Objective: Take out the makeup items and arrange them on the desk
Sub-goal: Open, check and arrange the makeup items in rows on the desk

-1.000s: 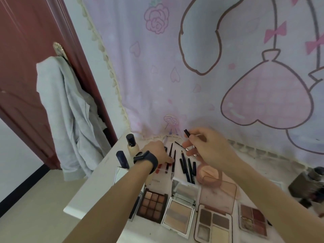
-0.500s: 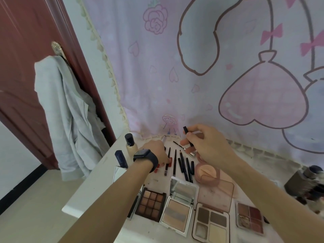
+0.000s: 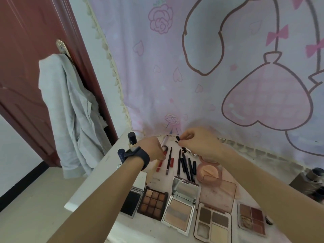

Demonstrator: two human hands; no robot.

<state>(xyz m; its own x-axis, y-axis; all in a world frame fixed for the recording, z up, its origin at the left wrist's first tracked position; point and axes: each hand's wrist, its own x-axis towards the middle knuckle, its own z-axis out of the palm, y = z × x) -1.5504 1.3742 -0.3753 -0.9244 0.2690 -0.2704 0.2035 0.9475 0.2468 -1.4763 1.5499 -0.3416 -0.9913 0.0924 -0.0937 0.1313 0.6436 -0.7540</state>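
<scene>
Hands both work on the far side of the round pink compact (image 3: 208, 171), toward the patterned curtain (image 3: 210, 85); the right hand (image 3: 199, 144) pinches a slim black stick (image 3: 178, 138) between thumb and fingertips, the stick tilted, its lower end above the row of dark pencils (image 3: 185, 165) that lies just left of the compact; the left hand (image 3: 152, 148), a watch on its wrist, has its fingers curled downward farther left of the compact, over the red lip sticks (image 3: 172, 162); whether it grips one of them I cannot tell, since the knuckles hide the fingertips. Nearer to me than the compact, open palettes lie in a line along the bench (image 3: 98, 181): a nine-pan palette (image 3: 153, 202), a mirrored palette (image 3: 180, 209), a four-pan palette (image 3: 213, 223) and a reddish palette (image 3: 252, 220).

I judge the step in hand to be the placing of the black stick into the pencil row, with most of the kit already laid out; no bag or pouch shows from which more would come. The next move, as I read it, calls for turning the stick parallel to its neighbours, lowering it into a free gap left of the compact, then loosening the pinch; thin round sticks are likely to roll, so I would set it flat and gently.
</scene>
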